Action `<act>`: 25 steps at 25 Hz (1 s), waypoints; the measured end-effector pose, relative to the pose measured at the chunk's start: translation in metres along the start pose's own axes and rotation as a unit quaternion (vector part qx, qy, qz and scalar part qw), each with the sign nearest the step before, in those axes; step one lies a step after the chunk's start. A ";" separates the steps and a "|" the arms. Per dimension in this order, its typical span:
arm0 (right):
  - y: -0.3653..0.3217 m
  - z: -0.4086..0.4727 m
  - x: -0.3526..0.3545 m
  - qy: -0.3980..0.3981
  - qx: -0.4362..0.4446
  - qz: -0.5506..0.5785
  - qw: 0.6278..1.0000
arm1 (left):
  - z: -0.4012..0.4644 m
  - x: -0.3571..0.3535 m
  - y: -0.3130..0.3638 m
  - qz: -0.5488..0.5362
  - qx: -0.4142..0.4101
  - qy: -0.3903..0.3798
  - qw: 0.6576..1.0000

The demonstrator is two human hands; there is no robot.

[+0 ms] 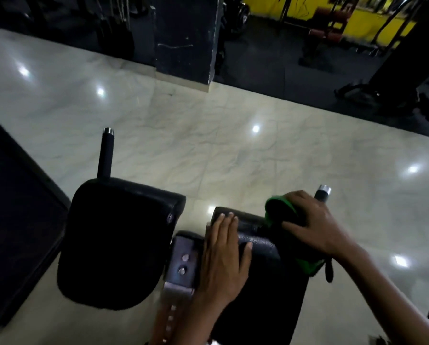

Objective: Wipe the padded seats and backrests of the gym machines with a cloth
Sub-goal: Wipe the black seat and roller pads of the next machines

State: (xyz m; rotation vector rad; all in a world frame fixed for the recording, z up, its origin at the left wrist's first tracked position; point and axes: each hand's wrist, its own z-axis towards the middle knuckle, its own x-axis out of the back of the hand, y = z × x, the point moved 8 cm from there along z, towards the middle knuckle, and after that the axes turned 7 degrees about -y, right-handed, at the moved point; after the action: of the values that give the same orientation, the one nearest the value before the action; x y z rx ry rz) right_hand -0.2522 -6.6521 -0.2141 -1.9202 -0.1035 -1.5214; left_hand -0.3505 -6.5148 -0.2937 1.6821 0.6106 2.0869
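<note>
green cloth [283,215] is pressed onto right pad [258,245] by right hand [313,222], fingers spread; left hand [223,257] is laid flat, fingers straight.

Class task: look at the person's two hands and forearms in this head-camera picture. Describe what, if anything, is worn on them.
Both the left hand and the right hand are bare: no gloves, and no rings or watch show. Both forearms are uncovered as far as the picture's edge, with no sleeve in view. The dim light and blur could hide small details.
</note>
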 end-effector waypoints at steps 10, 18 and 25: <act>0.035 0.051 -0.053 -0.222 0.235 -0.034 0.946 | 0.009 -0.024 0.016 0.116 0.190 0.119 0.968; -0.039 0.129 -0.110 -0.276 0.277 0.087 0.916 | -0.001 -0.037 0.033 0.035 0.366 0.263 0.892; 0.078 0.042 -0.050 -0.264 0.327 0.155 0.894 | -0.001 -0.039 0.042 0.040 0.368 0.276 0.887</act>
State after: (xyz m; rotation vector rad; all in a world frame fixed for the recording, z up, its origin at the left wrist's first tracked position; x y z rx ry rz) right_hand -0.1976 -6.6729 -0.2976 -1.6280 -0.4611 -0.6022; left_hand -0.3452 -6.5711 -0.3023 1.4057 1.7161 2.6005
